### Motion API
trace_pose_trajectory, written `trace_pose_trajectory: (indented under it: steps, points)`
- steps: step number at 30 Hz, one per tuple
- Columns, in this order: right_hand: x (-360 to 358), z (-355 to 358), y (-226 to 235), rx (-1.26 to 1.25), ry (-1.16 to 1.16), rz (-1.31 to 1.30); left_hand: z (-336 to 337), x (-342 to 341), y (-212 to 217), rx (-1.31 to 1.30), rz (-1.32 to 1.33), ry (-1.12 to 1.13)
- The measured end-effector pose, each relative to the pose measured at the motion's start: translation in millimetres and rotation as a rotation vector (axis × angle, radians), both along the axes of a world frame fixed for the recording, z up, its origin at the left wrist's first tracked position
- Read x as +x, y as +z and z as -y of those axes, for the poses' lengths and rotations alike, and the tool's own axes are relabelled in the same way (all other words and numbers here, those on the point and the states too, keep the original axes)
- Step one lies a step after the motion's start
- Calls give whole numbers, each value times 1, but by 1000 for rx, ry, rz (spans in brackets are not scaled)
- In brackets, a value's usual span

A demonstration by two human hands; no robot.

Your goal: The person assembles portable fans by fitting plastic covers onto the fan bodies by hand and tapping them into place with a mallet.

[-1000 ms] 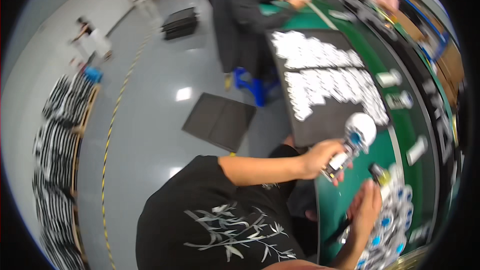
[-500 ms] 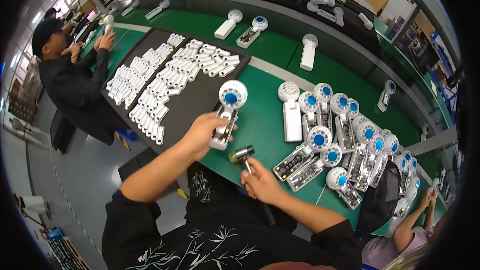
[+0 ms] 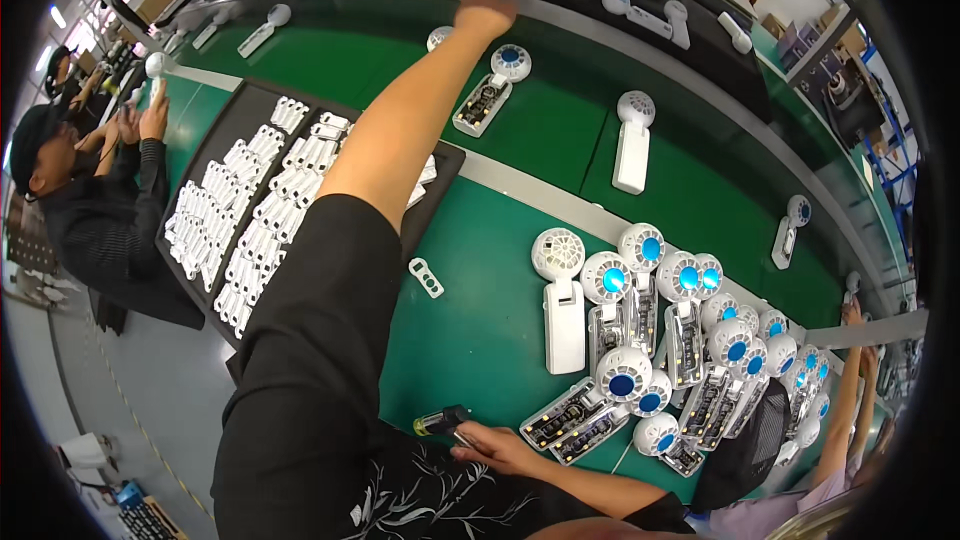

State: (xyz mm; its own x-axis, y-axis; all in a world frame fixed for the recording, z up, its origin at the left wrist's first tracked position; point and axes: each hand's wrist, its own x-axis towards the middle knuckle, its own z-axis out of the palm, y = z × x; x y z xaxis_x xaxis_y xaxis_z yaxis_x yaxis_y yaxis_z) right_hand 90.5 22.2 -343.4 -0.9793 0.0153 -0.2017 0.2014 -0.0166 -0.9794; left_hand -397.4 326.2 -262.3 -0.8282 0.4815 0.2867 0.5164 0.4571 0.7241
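Open fan (image 3: pixel 492 90) sits far out on the conveyor (image 3: pixel 560 130), just right of the left hand (image 3: pixel 485 10), which reaches past it, fingers curled on nothing visible. Right hand (image 3: pixel 497 446) near, clamped on a screwdriver (image 3: pixel 442 422) (keep that tip parked, reach steady).
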Motion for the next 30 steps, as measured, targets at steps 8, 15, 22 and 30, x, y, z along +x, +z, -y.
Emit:
trace_pose_trajectory:
  steps: [8,15,22,30]
  points:
    - [-3,1,14,19,-37,-117,95,18,-46,-521,-390,-46]
    - [1,4,20,60,-9,-124,122,-23,-47,-521,-189,-89]
    - [0,4,23,54,-58,-177,146,-57,-50,-400,-193,-87]
    - [5,2,26,-23,-33,-93,102,74,-32,-303,-299,-355]
